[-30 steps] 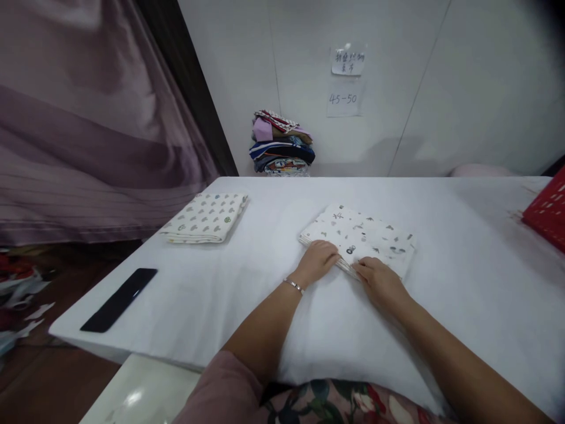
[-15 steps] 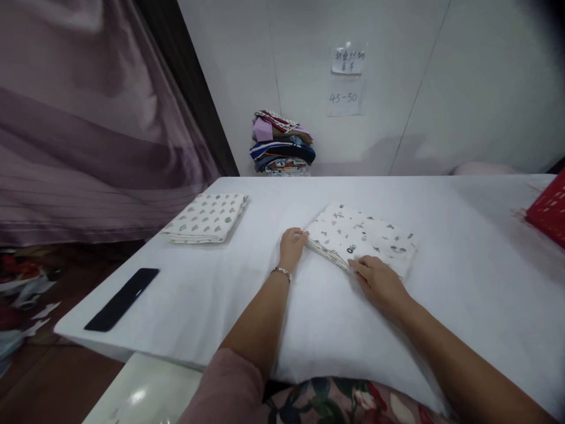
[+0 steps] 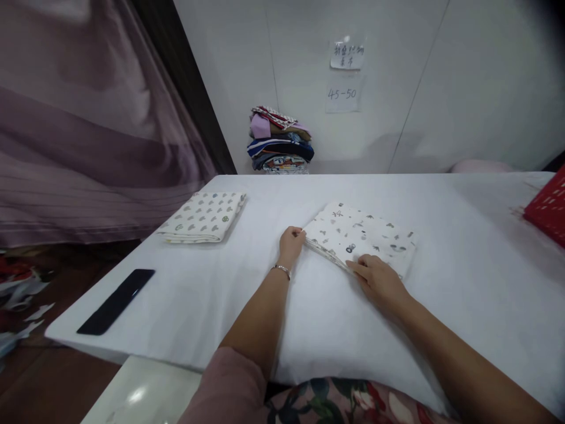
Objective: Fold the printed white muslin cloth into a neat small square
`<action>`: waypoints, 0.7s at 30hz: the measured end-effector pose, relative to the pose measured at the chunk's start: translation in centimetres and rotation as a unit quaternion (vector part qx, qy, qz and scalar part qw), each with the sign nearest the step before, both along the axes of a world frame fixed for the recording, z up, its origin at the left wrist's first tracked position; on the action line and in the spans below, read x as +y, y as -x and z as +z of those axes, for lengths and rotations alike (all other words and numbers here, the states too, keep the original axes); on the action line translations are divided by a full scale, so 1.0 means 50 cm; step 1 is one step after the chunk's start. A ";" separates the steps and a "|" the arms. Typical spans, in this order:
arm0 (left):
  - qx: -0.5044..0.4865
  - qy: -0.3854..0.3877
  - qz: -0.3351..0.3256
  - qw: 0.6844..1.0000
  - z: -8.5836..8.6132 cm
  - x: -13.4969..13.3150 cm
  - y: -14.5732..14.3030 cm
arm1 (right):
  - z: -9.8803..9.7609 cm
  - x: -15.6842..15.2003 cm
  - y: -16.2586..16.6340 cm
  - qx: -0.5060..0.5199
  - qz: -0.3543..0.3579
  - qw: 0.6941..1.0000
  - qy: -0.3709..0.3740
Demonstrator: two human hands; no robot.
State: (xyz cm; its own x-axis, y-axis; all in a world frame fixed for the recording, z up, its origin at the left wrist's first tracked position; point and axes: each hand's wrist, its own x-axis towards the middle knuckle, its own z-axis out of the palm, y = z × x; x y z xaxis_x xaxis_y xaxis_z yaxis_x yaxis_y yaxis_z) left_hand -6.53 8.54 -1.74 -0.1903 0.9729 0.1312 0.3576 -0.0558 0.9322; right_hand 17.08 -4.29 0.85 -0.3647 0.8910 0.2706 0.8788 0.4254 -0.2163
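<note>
A folded white cloth with small dark prints [image 3: 366,235] lies on the white table [image 3: 265,294] in front of me. My left hand [image 3: 291,244] pinches the cloth's left corner, fingers closed on its edge. My right hand [image 3: 377,280] rests on the near edge of the same cloth, fingers pressing it down. A second folded cloth with grey heart-like prints [image 3: 203,217] lies further left on the table, away from both hands.
A black phone [image 3: 115,301] lies near the table's left front edge. A red basket [image 3: 547,206] sits at the right edge. A stack of folded clothes [image 3: 280,141] stands by the back wall. A mauve curtain [image 3: 88,118] hangs at the left.
My left hand has slid from the near edge of the printed cloth to its left corner and taken hold there. My right hand has barely moved.
</note>
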 end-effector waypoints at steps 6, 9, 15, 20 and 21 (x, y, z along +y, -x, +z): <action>0.044 0.002 0.012 0.999 0.004 -0.005 -0.004 | 0.010 -0.002 0.005 0.009 -0.002 1.000 0.006; 0.074 -0.046 -0.017 0.996 0.003 -0.005 -0.003 | 0.013 -0.003 0.008 -0.007 -0.001 1.000 0.004; 0.301 -0.235 -0.087 0.920 0.037 -0.048 -0.040 | 0.008 0.004 0.011 -0.004 -0.007 1.000 -0.013; 0.395 -0.253 -0.258 0.845 0.047 -0.095 -0.086 | 0.013 0.003 0.018 -0.027 -0.008 0.999 -0.024; 0.404 -0.238 -0.273 0.840 0.043 -0.097 -0.089 | 0.013 0.000 0.018 -0.028 -0.010 0.999 -0.025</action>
